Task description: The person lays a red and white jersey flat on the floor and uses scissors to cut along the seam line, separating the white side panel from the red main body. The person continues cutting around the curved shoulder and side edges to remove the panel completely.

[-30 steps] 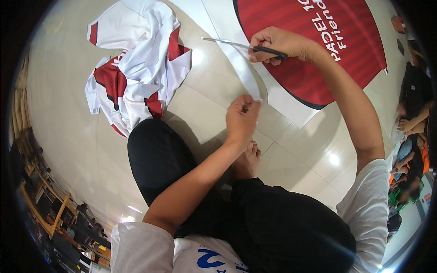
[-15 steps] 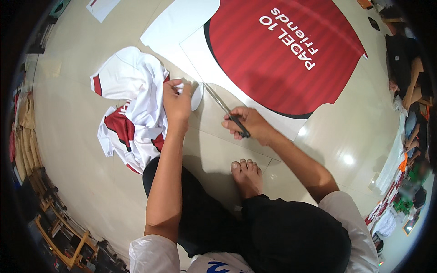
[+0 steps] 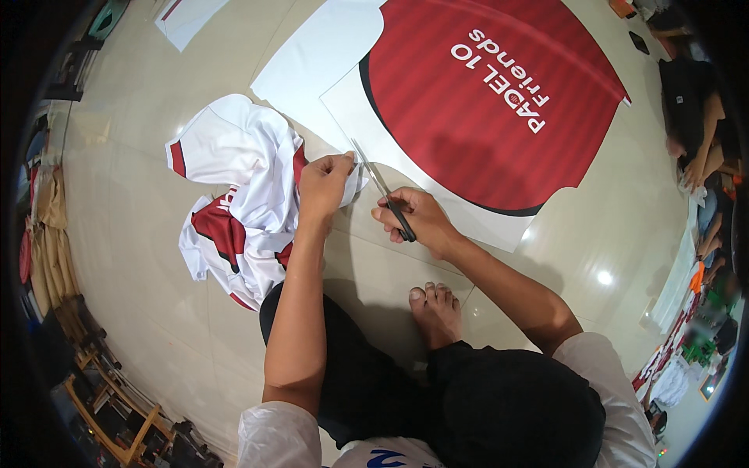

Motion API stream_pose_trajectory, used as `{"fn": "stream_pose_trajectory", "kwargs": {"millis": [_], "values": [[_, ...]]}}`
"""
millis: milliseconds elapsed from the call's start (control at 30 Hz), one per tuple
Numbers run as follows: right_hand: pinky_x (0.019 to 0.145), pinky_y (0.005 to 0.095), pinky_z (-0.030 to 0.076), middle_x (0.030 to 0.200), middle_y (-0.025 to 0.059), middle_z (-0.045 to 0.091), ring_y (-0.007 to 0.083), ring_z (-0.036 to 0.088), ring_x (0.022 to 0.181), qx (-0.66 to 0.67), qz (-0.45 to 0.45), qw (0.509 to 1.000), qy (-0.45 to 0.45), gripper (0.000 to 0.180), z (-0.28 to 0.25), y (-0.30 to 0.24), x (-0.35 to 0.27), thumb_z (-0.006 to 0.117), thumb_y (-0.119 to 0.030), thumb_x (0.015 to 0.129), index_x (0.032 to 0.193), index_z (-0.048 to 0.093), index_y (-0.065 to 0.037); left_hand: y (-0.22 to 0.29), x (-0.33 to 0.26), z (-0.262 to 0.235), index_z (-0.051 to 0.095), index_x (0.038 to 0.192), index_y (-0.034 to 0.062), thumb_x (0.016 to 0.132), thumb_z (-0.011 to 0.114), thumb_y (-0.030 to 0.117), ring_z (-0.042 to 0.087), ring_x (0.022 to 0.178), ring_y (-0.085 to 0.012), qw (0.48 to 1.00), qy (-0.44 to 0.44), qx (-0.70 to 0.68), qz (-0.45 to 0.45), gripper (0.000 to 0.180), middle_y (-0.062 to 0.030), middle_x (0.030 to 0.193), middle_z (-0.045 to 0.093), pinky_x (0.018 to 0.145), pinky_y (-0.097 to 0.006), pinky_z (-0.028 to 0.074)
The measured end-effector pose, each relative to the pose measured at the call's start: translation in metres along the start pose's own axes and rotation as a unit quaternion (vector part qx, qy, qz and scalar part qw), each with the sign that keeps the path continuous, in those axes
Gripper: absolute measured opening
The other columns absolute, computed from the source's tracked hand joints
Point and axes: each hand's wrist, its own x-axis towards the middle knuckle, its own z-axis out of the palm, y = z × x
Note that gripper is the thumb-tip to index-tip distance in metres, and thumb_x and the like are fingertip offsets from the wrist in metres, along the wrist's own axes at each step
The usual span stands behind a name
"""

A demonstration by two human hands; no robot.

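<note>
I sit on a glossy tiled floor. My right hand [image 3: 413,218] grips black-handled scissors [image 3: 382,191], blades pointing up-left at the edge of a large white sheet printed with a red panel [image 3: 484,101]. My left hand [image 3: 324,179] pinches the white edge of that sheet just left of the blades. A heap of white and red cut pieces [image 3: 234,195] lies to the left of my left hand. My bare foot [image 3: 435,312] rests on the floor below my right hand.
Another person [image 3: 694,117] in dark clothes sits at the far right edge. Wooden furniture [image 3: 101,374] stands at the lower left. A white sheet [image 3: 187,15] lies at the top left. Coloured items are piled at the right rim.
The view has shifted. My left hand moved up to the sheet's edge by the scissor blades. My right hand with the scissors came closer to my body.
</note>
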Motion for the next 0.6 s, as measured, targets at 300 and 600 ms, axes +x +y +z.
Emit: {"fn": "stream_pose_trajectory", "kwargs": {"millis": [300, 600], "values": [[0.056, 0.0232, 0.049, 0.079, 0.0037, 0.066, 0.0078, 0.062, 0.062, 0.026, -0.005, 0.999, 0.026, 0.05, 0.0055, 0.0053, 0.0006, 0.09, -0.035, 0.087, 0.114, 0.066, 0.0, 0.0013, -0.0036, -0.0046, 0.078, 0.092, 0.0054, 0.099, 0.076, 0.034, 0.054, 0.063, -0.0053, 0.995, -0.079, -0.051, -0.041, 0.029, 0.0039, 0.074, 0.066, 0.058, -0.025, 0.039], [0.055, 0.0243, 0.049, 0.08, 0.0037, 0.066, 0.0084, 0.06, 0.061, 0.037, 0.003, 0.999, 0.03, 0.047, 0.0062, 0.0025, 0.0069, 0.091, -0.032, 0.087, 0.11, 0.068, 0.0, -0.004, 0.0013, -0.0021, 0.079, 0.094, 0.0055, 0.099, 0.076, 0.033, 0.054, 0.066, -0.0063, 0.998, -0.058, -0.032, -0.021, 0.028, 0.0042, 0.077, 0.067, 0.063, -0.026, 0.042]]}}
